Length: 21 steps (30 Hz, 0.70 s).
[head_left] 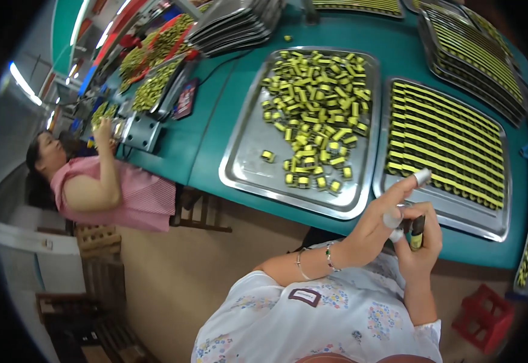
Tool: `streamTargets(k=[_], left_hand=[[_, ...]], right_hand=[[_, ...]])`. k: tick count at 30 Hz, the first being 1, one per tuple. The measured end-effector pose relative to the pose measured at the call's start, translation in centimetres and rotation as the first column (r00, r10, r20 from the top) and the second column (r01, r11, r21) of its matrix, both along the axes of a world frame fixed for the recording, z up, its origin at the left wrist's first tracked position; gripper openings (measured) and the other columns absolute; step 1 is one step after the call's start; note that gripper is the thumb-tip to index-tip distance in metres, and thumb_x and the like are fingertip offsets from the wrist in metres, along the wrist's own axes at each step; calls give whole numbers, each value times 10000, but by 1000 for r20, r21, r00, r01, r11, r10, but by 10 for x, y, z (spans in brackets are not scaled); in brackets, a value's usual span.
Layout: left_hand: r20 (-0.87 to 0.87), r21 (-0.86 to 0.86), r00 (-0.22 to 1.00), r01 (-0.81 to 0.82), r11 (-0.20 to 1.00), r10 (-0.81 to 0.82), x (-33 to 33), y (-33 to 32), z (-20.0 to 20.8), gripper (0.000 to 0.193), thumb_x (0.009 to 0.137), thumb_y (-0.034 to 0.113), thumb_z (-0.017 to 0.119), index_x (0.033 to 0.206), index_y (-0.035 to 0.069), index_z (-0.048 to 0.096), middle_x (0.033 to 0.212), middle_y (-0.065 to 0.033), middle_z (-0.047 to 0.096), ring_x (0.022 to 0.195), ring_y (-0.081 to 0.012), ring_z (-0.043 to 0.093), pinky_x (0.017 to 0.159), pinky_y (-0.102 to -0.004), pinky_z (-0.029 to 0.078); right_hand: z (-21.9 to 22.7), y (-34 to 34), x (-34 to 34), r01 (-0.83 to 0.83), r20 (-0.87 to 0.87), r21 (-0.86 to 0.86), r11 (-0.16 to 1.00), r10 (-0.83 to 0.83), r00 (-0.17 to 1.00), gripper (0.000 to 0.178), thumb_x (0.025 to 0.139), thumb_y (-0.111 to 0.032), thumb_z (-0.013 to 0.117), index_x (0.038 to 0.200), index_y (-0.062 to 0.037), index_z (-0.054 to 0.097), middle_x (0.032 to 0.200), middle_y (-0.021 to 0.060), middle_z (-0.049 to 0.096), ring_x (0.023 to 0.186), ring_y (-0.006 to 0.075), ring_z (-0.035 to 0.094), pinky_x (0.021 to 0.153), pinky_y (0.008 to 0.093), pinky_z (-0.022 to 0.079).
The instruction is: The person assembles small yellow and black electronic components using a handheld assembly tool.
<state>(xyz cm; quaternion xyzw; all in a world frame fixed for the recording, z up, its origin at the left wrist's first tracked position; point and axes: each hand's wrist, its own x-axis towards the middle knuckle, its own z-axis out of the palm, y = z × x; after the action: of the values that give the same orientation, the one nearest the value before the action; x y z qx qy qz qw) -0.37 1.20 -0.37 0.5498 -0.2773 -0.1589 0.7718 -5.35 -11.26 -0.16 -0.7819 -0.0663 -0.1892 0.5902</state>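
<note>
My right hand [424, 242] is closed around a small black part with a yellow tape band [417, 241], probably a small coil or transformer, held upright near my chest. Beside it, my left hand [369, 233] has its index finger stretched out over the front edge of the right tray; its digits are apart and I see nothing held in it. White or clear covers sit on several fingertips. Similar yellow-banded parts [321, 91] lie loosely heaped in a metal tray [252, 175] ahead of me. In the right-hand tray [457, 218], such parts stand in tight straight rows [448, 145].
Stacked filled trays [472, 60] stand at the far right of the green table [215, 145]. Empty-looking trays [236, 27] are piled at the far left. A person in pink [119, 187] works at the left. A red crate [484, 317] sits on the floor at right.
</note>
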Motion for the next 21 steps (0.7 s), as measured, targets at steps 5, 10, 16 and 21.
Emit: streamTargets(k=[5, 10, 16, 21], left_hand=[[-360, -372, 915, 38, 927, -182, 1, 5, -5, 643, 974, 515, 337, 1377, 14, 336, 1395, -139, 424, 1312, -244, 387, 1066, -354, 327], [-210, -109, 975, 44, 993, -66, -6, 16, -1, 669, 966, 438, 436, 1424, -11, 243, 1413, -160, 395, 1328, -243, 380, 1059, -344, 320], [-137, 141, 991, 20, 990, 0, 1, 37, -3, 537, 983, 349, 391, 1394, 8, 331, 1221, -148, 574, 1119, -217, 551, 936, -332, 431], [-10, 122, 942, -333, 935, 337, 8, 73, 9, 494, 809, -27, 458, 1294, 62, 481, 1098, -96, 609, 926, -175, 612, 730, -265, 510]], right_hand=[[9, 5, 10, -14, 205, -244, 970, 66, 977, 434, 561, 98, 593, 980, -8, 625, 908, 139, 571, 797, 292, 565, 669, 319, 458], [5, 0, 19, -52, 357, -360, 932, 188, 915, 346, 568, 102, 609, 902, 13, 618, 890, 154, 571, 735, 292, 553, 598, 327, 447], [-1, 6, 15, -63, 319, -431, 900, 217, 923, 304, 642, 84, 603, 929, -16, 611, 904, 147, 577, 803, 310, 572, 697, 359, 472], [12, 3, 19, -53, 243, -336, 940, 141, 960, 347, 627, 84, 597, 954, -24, 639, 896, 147, 599, 783, 285, 579, 680, 335, 470]])
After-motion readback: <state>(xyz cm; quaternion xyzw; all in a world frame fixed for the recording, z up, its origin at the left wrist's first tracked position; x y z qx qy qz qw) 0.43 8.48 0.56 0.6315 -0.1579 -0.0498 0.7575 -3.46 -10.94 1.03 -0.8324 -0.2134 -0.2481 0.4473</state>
